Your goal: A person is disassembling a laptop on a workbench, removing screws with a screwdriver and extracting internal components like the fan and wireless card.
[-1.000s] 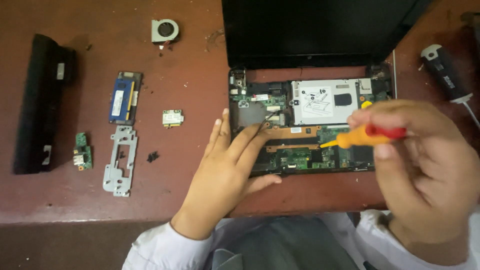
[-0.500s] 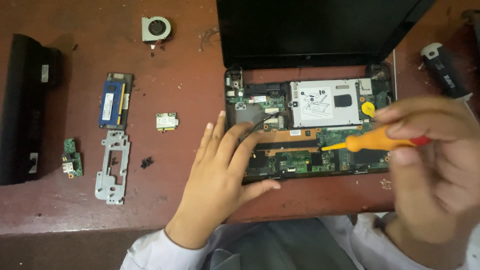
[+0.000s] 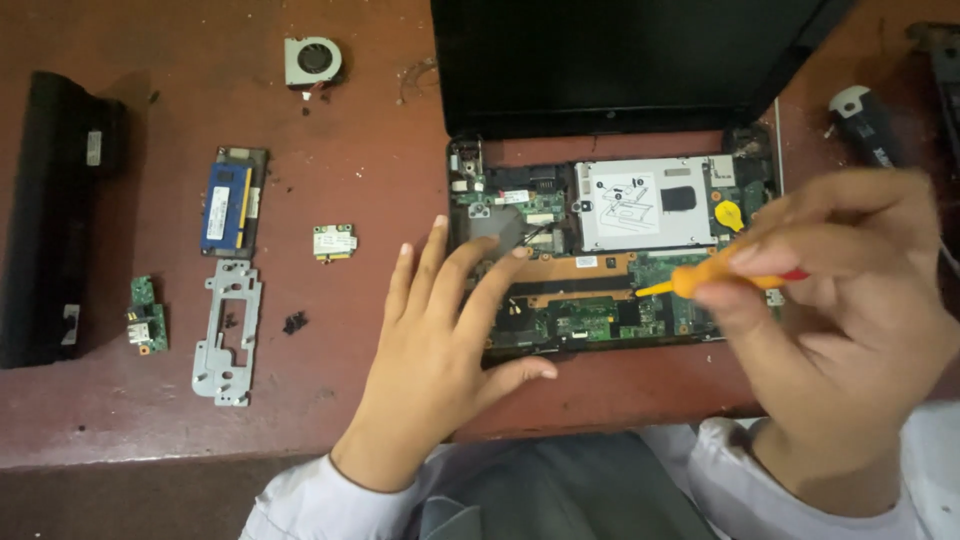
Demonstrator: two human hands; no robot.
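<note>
My left hand (image 3: 440, 340) lies flat, palm down, fingers spread, on the open laptop (image 3: 610, 250); fingertips on the board's left part, thumb out to the right over the base's front edge. Holds nothing, just pressing. Wrist comes in from bottom, white sleeve. My right hand (image 3: 840, 300) is closed round a screwdriver (image 3: 700, 280), orange handle pinched betw thumb & fingers, held approx level, tip pointing left, over the board's middle-right. Can't tell if tip touches. Laptop sits mid-table (image 3: 350, 120), screen up at back. Left of it: small card (image 3: 334, 241), RAM (image 3: 228, 203), bracket (image 3: 229, 332), fan (image 3: 313, 62).
</note>
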